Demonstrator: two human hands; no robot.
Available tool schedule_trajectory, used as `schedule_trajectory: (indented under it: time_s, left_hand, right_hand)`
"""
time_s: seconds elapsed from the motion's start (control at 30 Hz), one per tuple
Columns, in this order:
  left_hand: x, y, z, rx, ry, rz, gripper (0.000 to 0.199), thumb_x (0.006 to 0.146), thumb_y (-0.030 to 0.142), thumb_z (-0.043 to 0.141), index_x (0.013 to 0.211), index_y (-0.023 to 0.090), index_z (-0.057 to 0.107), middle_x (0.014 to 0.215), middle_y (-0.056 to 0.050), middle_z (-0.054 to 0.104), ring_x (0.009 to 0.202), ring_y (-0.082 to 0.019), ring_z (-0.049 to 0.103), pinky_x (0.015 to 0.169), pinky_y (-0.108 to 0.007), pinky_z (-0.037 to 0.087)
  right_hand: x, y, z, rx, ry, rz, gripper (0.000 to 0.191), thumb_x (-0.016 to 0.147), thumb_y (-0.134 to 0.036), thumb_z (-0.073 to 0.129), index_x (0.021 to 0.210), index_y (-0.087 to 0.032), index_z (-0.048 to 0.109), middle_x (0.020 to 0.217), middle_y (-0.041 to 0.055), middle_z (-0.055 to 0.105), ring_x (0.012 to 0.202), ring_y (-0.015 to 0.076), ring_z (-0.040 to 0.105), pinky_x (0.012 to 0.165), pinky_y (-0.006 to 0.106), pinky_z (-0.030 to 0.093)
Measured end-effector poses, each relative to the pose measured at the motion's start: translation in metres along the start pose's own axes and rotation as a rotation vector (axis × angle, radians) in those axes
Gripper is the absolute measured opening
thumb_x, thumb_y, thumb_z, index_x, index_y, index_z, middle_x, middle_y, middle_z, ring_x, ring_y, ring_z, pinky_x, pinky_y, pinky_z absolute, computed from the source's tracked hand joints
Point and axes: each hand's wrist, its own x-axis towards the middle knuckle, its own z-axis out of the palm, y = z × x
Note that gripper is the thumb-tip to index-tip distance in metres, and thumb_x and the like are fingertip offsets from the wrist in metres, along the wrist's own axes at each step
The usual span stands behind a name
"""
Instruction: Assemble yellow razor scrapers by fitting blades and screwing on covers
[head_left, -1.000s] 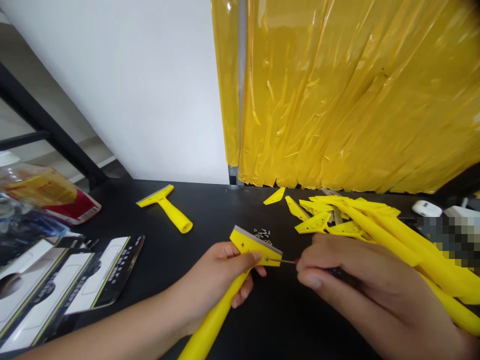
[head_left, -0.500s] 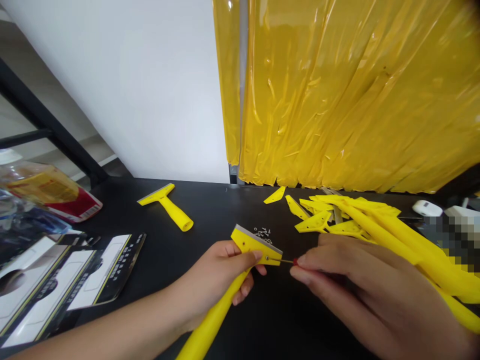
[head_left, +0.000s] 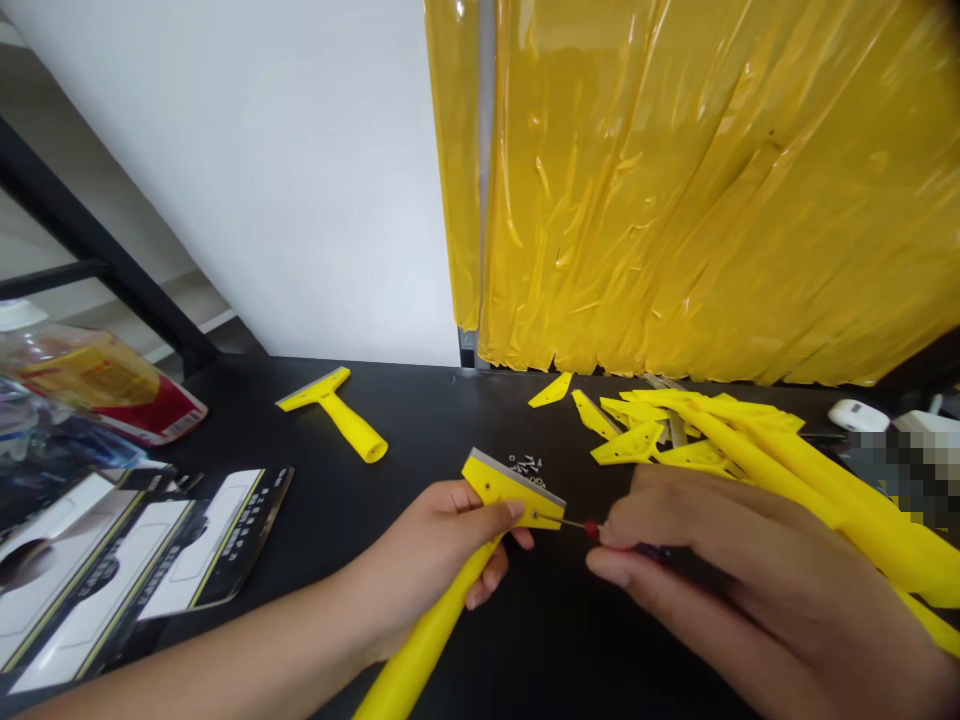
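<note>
Holding the yellow scraper [head_left: 517, 497]: left hand [head_left: 457, 540], thumb pressed on its head, fingers curled behind.
Screwdriver [head_left: 592, 529]: pinched between thumb and forefinger of the right hand [head_left: 720, 570], its tip at the scraper's right-hand screw [head_left: 535, 515].
Loose screws and nuts [head_left: 529, 468]: just beyond the scraper's blade.
Second scraper [head_left: 349, 425]: flat, beyond and left.
Yellow parts [head_left: 630, 443]: heaped to the scraper's right.
Printed cards [head_left: 214, 545]: overlapping, to its left.
Black table [head_left: 420, 400]: beneath the scraper.
Room: white panel [head_left: 300, 180] and yellow plastic sheeting [head_left: 675, 200] beyond the scraper.
</note>
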Motion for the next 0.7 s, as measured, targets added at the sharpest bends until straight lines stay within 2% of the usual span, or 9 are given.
schedule_trajectory:
  time_s: [0.13,0.27,0.43,0.5,0.6,0.63,0.7]
  left_hand:
    - [0.000,0.001,0.000,-0.001,0.003,0.007,0.034,0.095,0.043,0.063,0.082,0.013,0.069,0.050,0.001,0.053,0.040,-0.007,0.043,0.043,-0.020,0.028]
    - [0.001,0.000,0.000,-0.011,0.015,-0.006,0.036,0.094,0.045,0.064,0.086,0.011,0.072,0.051,0.001,0.053,0.042,-0.008,0.043,0.044,-0.020,0.030]
    - [0.001,-0.001,-0.001,-0.019,0.002,0.000,0.036,0.094,0.045,0.065,0.087,0.011,0.072,0.052,0.000,0.054,0.043,-0.008,0.044,0.044,-0.020,0.031]
    - [0.001,0.000,0.000,-0.013,0.000,0.002,0.035,0.094,0.045,0.065,0.086,0.011,0.072,0.052,0.000,0.054,0.042,-0.008,0.044,0.043,-0.020,0.031]
    - [0.000,0.001,0.001,0.002,0.000,0.004,0.034,0.094,0.044,0.064,0.086,0.012,0.071,0.051,0.001,0.054,0.041,-0.008,0.044,0.043,-0.020,0.030]
    - [0.000,0.001,0.002,0.006,0.002,0.008,0.034,0.095,0.044,0.063,0.085,0.012,0.071,0.051,0.001,0.053,0.041,-0.008,0.044,0.043,-0.020,0.030]
    - [0.000,0.001,0.002,0.009,0.007,0.013,0.034,0.095,0.043,0.063,0.085,0.012,0.071,0.051,0.001,0.053,0.040,-0.008,0.043,0.043,-0.020,0.029]
  right_hand:
    - [-0.005,0.005,-0.001,0.018,0.004,0.091,0.022,0.094,-0.022,0.067,0.113,-0.032,0.067,0.095,-0.0026,0.077,0.080,0.0155,0.075,0.066,0.023,0.060]
    - [-0.003,0.008,0.000,-0.085,0.051,0.050,0.006,0.097,-0.024,0.064,0.102,-0.027,0.065,0.086,-0.0019,0.075,0.071,0.0145,0.072,0.061,0.024,0.057]
    - [-0.001,0.006,0.001,-0.068,0.044,-0.011,0.011,0.100,-0.017,0.060,0.100,-0.028,0.063,0.084,-0.0057,0.075,0.071,0.0106,0.071,0.065,0.020,0.055]
    - [-0.005,0.006,0.000,-0.063,0.038,0.032,0.011,0.100,-0.024,0.063,0.108,-0.031,0.064,0.091,-0.0054,0.076,0.076,0.0114,0.073,0.067,0.020,0.057]
    - [-0.013,0.008,-0.003,-0.116,0.021,0.128,0.028,0.098,-0.031,0.067,0.126,-0.033,0.062,0.110,-0.0016,0.076,0.094,0.0155,0.075,0.078,0.022,0.061]
    - [-0.014,0.008,-0.004,-0.131,0.010,0.134,0.030,0.098,-0.031,0.068,0.127,-0.032,0.061,0.113,-0.0007,0.075,0.095,0.0164,0.075,0.079,0.023,0.061]
    - [-0.013,0.008,-0.003,-0.131,-0.008,0.086,0.024,0.099,-0.027,0.066,0.121,-0.031,0.061,0.108,-0.0003,0.076,0.091,0.0162,0.074,0.077,0.024,0.061]
